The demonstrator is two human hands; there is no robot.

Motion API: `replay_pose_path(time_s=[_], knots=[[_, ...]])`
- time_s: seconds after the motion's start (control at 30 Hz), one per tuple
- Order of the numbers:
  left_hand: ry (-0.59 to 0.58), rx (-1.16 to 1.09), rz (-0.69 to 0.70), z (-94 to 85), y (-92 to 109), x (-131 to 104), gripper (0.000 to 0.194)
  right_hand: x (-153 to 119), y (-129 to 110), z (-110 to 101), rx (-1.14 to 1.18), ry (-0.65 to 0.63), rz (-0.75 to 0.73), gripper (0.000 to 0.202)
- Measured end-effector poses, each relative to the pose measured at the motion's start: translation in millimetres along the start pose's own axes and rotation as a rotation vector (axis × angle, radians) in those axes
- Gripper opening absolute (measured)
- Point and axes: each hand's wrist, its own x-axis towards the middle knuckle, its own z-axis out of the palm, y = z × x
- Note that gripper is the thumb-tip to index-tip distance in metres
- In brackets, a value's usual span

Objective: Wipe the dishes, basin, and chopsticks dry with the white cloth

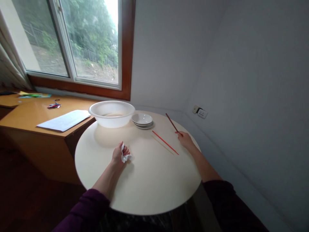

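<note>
In my head view I work from the stack of plates. I judge the handling to be partway: the brown chopstick is in hand, while the red chopstick and pale chopstick lie unheld on the round table, in front of the plates and slightly right. How much is finished, I can't tell. My right hand, right of the plates, has its fingers closed round the brown chopstick's near end. My left hand, front-left of the plates, curls almost into a fist round a crumpled tissue. The lying chopsticks sit between my hands, nearer the right.
</note>
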Motion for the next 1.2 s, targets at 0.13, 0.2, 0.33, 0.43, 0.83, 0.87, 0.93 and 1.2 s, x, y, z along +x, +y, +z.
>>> replay_pose_path(time_s=[0.13, 0.2, 0.33, 0.43, 0.83, 0.87, 0.93, 1.2], knots=[[0.014, -0.006, -0.023, 2.7, 3, -1, 0.045, -1, 28, 2, -0.181, -0.067, -0.022, 0.034], [0.018, -0.004, -0.052, 2.9, 6, 1, 0.043, -1, 39, 8, -0.246, -0.090, -0.036, 0.044], [0.043, 0.020, -0.121, 5.1, 15, 13, 0.036, 5, 54, 23, -0.347, -0.137, -0.082, 0.047], [0.079, 0.060, -0.150, 12.2, 20, 29, 0.029, 13, 61, 33, -0.413, -0.159, -0.111, 0.043], [0.051, 0.224, -0.154, 27.8, 11, 79, 0.026, 14, 58, 60, -0.566, -0.159, -0.167, 0.036], [0.060, 0.228, -0.156, 26.3, 11, 80, 0.024, 13, 57, 61, -0.568, -0.158, -0.167, 0.035], [0.083, 0.238, -0.164, 23.6, 10, 80, 0.021, 11, 55, 61, -0.572, -0.158, -0.165, 0.035], [0.078, 0.234, -0.200, 21.6, 8, 75, 0.020, 9, 63, 60, -0.508, -0.139, -0.193, 0.032]])
